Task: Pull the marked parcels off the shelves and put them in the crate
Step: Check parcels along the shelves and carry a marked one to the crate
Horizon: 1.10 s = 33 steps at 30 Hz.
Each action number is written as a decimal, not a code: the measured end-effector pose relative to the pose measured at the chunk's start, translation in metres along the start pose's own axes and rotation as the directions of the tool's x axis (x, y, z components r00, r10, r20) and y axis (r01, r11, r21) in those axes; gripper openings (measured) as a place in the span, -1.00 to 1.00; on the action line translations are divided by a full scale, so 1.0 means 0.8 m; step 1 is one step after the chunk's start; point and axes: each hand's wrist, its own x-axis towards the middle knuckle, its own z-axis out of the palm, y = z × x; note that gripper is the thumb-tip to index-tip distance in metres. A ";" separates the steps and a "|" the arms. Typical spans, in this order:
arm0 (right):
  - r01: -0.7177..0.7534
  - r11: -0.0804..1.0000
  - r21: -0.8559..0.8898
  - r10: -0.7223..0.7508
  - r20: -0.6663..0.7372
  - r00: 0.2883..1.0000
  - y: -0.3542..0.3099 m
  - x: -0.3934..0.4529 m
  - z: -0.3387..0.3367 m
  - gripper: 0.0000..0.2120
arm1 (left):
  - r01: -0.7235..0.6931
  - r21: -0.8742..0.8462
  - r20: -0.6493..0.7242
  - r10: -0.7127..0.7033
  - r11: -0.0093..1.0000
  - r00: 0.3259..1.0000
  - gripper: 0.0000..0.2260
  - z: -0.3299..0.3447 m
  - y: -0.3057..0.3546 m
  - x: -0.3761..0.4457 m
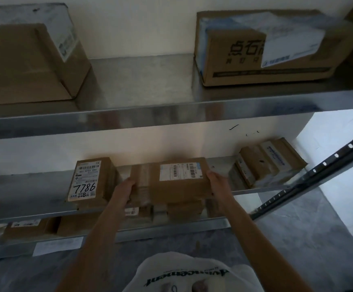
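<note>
A flat brown cardboard parcel with a white barcode label on top is at the front of the middle shelf, held between both hands. My left hand grips its left end and my right hand grips its right end. To its left a brown parcel stands on the same shelf, its label marked 7786 by hand. No crate is in view.
Taped parcels lie at the right end of the middle shelf. Two large cartons sit on the upper shelf. More small parcels lie on the lowest shelf. A perforated dark upright slants at right.
</note>
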 end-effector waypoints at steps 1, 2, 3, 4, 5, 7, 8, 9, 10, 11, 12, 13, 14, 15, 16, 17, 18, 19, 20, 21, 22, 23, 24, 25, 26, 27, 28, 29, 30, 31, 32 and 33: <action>0.017 1.000 -0.006 -0.017 0.013 1.000 0.002 0.004 0.005 -0.75 | -0.025 0.019 -0.013 0.025 1.000 1.000 -0.76 0.003 0.001 0.002; 0.026 1.000 -0.004 -0.026 0.027 0.999 0.003 0.006 0.008 -0.73 | -0.048 0.043 -0.020 0.049 0.998 0.999 -0.75 0.005 0.000 0.004; 0.030 1.000 -0.002 -0.030 0.044 0.999 0.004 0.010 0.010 -0.72 | -0.068 0.081 -0.023 0.070 0.994 0.997 -0.76 0.007 -0.002 0.005; 0.039 0.999 -0.001 -0.039 0.072 0.997 0.005 0.012 0.010 -0.72 | -0.080 0.115 -0.033 0.084 0.990 0.996 -0.75 0.009 -0.006 0.007; 0.042 0.999 -0.008 -0.041 0.097 0.994 0.006 0.016 0.010 -0.70 | -0.075 0.124 -0.047 0.082 0.989 0.996 -0.75 0.011 -0.007 0.007; 0.035 0.999 -0.023 -0.033 0.099 0.995 0.010 0.022 0.003 -0.62 | -0.039 0.121 -0.069 0.047 0.992 0.997 -0.75 0.015 -0.004 0.008; 0.043 0.999 -0.032 -0.041 0.067 0.997 0.012 0.022 -0.005 -0.59 | -0.045 0.133 -0.091 0.057 0.990 0.994 -0.74 0.020 0.001 0.003; 0.070 0.997 -0.039 -0.069 0.010 0.998 0.017 0.023 -0.017 -0.58 | -0.080 0.191 -0.111 0.103 0.978 0.988 -0.72 0.025 0.008 -0.003; 0.120 0.992 -0.026 -0.122 -0.069 0.990 0.020 0.022 -0.034 -0.61 | -0.136 0.278 -0.140 0.180 0.951 0.974 -0.70 0.032 0.016 -0.011; 0.189 0.982 0.003 -0.186 -0.165 0.969 0.024 0.021 -0.055 -0.65 | -0.202 0.383 -0.158 0.279 0.902 0.947 -0.66 0.043 0.026 -0.025; 0.272 0.962 0.026 -0.255 -0.273 0.927 0.027 0.019 -0.079 -0.69 | -0.285 0.423 -0.160 0.381 0.860 0.911 -0.62 0.055 0.036 -0.041; 0.348 0.937 0.024 -0.314 -0.377 0.871 0.030 0.019 -0.104 -0.74 | -0.378 0.395 -0.149 0.464 0.838 0.873 -0.59 0.070 0.045 -0.057; 0.404 0.915 0.012 -0.350 -0.473 0.809 0.031 0.022 -0.131 -0.79 | -0.456 0.332 -0.118 0.516 0.826 0.848 -0.57 0.091 0.051 -0.071; 0.426 0.905 0.014 -0.347 -0.555 0.756 0.029 0.026 -0.158 -0.80 | -0.510 0.295 -0.058 0.548 0.808 0.835 -0.59 0.117 0.057 -0.082; 0.413 0.911 0.003 -0.326 -0.611 0.722 0.029 0.036 -0.185 -0.78 | -0.533 0.260 0.024 0.546 0.805 0.837 -0.62 0.146 0.060 -0.091; 0.365 0.931 -0.022 -0.293 -0.641 0.709 0.028 0.046 -0.212 -0.72 | -0.537 0.214 0.111 0.526 0.816 0.843 -0.66 0.180 0.059 -0.099; 0.283 0.959 -0.027 -0.232 -0.651 0.722 0.028 0.055 -0.239 -0.64 | -0.526 0.186 0.196 0.494 0.830 0.847 -0.73 0.216 0.056 -0.106; 0.207 0.978 0.009 -0.154 -0.641 0.752 0.030 0.064 -0.262 -0.55 | -0.509 0.187 0.274 0.453 0.840 0.848 -0.79 0.247 0.050 -0.112; 0.150 0.986 0.075 -0.076 -0.599 0.797 0.035 0.076 -0.282 -0.47 | -0.488 0.198 0.352 0.403 0.850 0.845 -0.79 0.275 0.042 -0.114; 0.099 0.988 0.122 -0.018 -0.536 0.844 0.038 0.084 -0.298 -0.43 | -0.454 0.202 0.424 0.340 0.868 0.839 -0.73 0.301 0.032 -0.111; 0.064 0.989 0.135 0.006 -0.464 0.886 0.042 0.092 -0.309 -0.43 | -0.427 0.197 0.479 0.293 0.883 0.827 -0.66 0.324 0.023 -0.105; 0.044 0.993 0.113 0.003 -0.386 0.922 0.042 0.096 -0.315 -0.47 | -0.412 0.191 0.516 0.266 0.891 0.814 -0.59 0.342 0.016 -0.099; 0.037 0.996 0.086 -0.008 -0.317 0.948 0.041 0.098 -0.317 -0.50 | -0.399 0.177 0.541 0.250 0.900 0.803 -0.55 0.356 0.009 -0.094; 0.039 0.997 0.064 -0.020 -0.269 0.963 0.039 0.096 -0.315 -0.52 | -0.375 0.169 0.555 0.227 0.911 0.800 -0.50 0.365 0.005 -0.089; 0.045 0.998 0.052 -0.031 -0.237 0.971 0.039 0.095 -0.313 -0.53 | -0.355 0.154 0.570 0.211 0.922 0.795 -0.46 0.368 -0.001 -0.081; 0.056 0.998 0.037 -0.046 -0.220 0.974 0.041 0.092 -0.311 -0.55 | -0.347 0.132 0.584 0.210 0.929 0.784 -0.44 0.367 -0.007 -0.076; 0.081 0.997 0.015 -0.075 -0.218 0.973 0.046 0.091 -0.306 -0.57 | -0.347 0.095 0.594 0.226 0.933 0.772 -0.46 0.364 -0.013 -0.073; 0.111 0.994 -0.009 -0.110 -0.227 0.968 0.051 0.088 -0.302 -0.58 | -0.347 0.073 0.588 0.240 0.935 0.772 -0.50 0.357 -0.016 -0.074; 0.133 0.991 -0.022 -0.134 -0.230 0.964 0.057 0.086 -0.298 -0.61 | -0.352 0.054 0.580 0.257 0.934 0.773 -0.53 0.352 -0.017 -0.077; 0.148 0.989 -0.022 -0.149 -0.223 0.963 0.061 0.085 -0.295 -0.62 | -0.348 0.048 0.573 0.260 0.936 0.777 -0.55 0.346 -0.021 -0.077; 0.159 0.987 -0.015 -0.158 -0.211 0.965 0.064 0.084 -0.292 -0.63 | -0.348 0.044 0.570 0.263 0.937 0.779 -0.57 0.343 -0.026 -0.073; 0.161 0.987 -0.003 -0.158 -0.199 0.967 0.064 0.083 -0.291 -0.63 | -0.330 0.025 0.561 0.260 0.944 0.786 -0.59 0.341 -0.028 -0.070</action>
